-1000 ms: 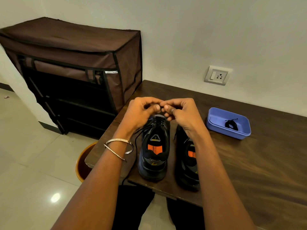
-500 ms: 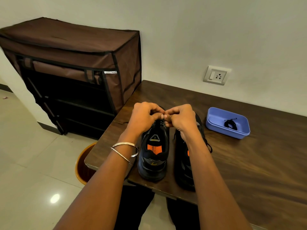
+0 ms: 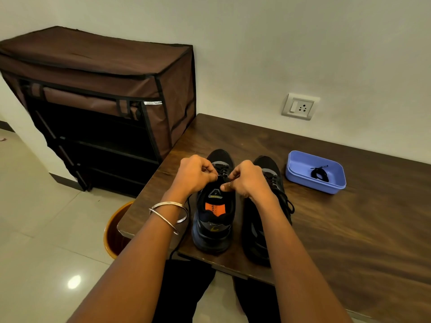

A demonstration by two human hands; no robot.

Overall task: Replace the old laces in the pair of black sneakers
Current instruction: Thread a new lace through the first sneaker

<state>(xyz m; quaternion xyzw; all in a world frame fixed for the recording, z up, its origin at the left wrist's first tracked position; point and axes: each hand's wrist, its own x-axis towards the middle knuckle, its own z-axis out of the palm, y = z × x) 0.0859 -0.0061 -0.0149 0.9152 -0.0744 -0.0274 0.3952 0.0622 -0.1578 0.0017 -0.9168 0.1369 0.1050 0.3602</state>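
"So what are the hands doing?"

"The left hand point(image 3: 196, 174) and the right hand point(image 3: 245, 180) are both over the left shoe point(image 3: 213, 213). The fingers of each are curled in tight and pinch the black lace point(image 3: 221, 174) near the top of the shoe's tongue. The right shoe point(image 3: 268, 183) stands just beside it on the bench point(image 3: 349, 229)."

"What could go wrong?"

"The lace is thin and slippery, so it could slide out of the fingers. A hard pull could drag the shoe along the smooth wood, since nothing holds it down. A loose end of lace hangs off the edge of the bench and could catch on something."

"What do things look like?"

"The shoes are soft black cloth with thick rubbery soles, and the left one has an orange patch inside. The bench is dark wood with wavy streaks. A blue tray point(image 3: 300, 176), smooth plastic with round corners, sits well apart to the right, with a small coiled lace point(image 3: 320, 174) in it."
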